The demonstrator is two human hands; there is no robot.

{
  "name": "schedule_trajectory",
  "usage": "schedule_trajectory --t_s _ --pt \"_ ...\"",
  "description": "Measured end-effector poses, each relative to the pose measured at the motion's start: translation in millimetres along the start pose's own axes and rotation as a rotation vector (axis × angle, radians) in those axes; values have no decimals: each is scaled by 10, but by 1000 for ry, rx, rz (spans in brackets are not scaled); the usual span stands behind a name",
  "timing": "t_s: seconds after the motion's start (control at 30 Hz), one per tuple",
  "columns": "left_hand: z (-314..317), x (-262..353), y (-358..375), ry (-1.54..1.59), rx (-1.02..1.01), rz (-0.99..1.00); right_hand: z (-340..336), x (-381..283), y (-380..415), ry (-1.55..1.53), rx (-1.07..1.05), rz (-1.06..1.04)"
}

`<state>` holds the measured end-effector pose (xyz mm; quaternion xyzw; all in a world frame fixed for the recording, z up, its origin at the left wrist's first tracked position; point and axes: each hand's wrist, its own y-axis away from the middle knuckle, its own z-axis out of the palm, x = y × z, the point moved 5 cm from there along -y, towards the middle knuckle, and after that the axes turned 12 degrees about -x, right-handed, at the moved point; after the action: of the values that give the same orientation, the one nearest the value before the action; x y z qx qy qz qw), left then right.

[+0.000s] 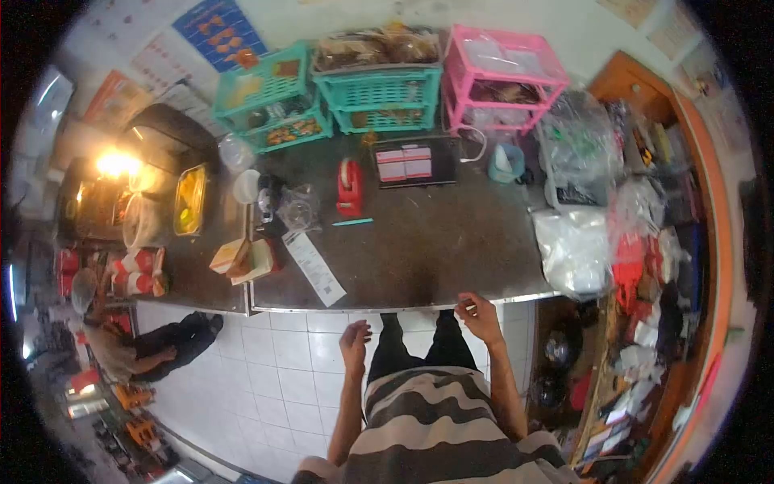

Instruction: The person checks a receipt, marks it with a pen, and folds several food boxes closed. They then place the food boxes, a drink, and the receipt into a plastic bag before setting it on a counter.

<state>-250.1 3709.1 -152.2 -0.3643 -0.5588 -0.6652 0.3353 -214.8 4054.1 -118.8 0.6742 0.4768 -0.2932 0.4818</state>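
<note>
My left hand [355, 345] hangs just short of the counter's front edge, above the tiled floor. Its fingers are loosely bent, apart, with nothing in them. At the counter edge, my right hand [479, 316] is held with fingers half curled and spread, also holding nothing. The dark counter [435, 250] stretches in front of both hands. Nearest to my left hand lies a long printed paper slip [315, 269]. Farther back are a light-blue pen [353, 222], a red tape dispenser [349, 189] and a dark tray or tablet with pink-and-white cards [405, 164].
Green baskets [379, 97] and a pink rack [504, 73] line the wall. Plastic bags [574, 250] fill the right end. Small boxes [244, 258], a yellow tray [190, 200] and a lit display [113, 194] stand left. Another person [145, 347] is at far left.
</note>
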Motion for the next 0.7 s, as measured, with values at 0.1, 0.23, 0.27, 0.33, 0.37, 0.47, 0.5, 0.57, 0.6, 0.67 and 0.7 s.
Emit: schedule_trajectory --t_s 0.1,0.23,0.27,0.33,0.37,0.47,0.5,0.57,0.6,0.67,0.7 --pt "-71 156 -351 -85 -90 -51 88 109 506 -182 73 122" --pt "137 327 -827 -191 -245 34 156 409 1086 -365 163 323" --pt "262 329 -916 -186 -239 33 117 444 1182 -360 157 323" --pt "590 306 -1025 -97 -285 32 -10 571 1384 -462 284 365" --pt "764 321 -1008 -99 -275 32 -58 637 1432 -464 274 363" --pt "1454 270 -845 -132 -377 124 -314 881 1502 -547 280 369" --pt "1672 151 -761 -36 -420 144 -437 955 1505 -531 248 348" --pt "2002 -290 -567 59 -443 163 -701 1070 1536 -502 179 313" --pt "2128 -660 -492 -18 -490 121 -875 1101 1553 -480 154 314" --pt "2406 -786 -359 -106 -529 87 -1230 1310 1604 -465 149 309" --pt "2566 -741 -199 -136 -610 73 -1400 1424 1651 -443 152 318"
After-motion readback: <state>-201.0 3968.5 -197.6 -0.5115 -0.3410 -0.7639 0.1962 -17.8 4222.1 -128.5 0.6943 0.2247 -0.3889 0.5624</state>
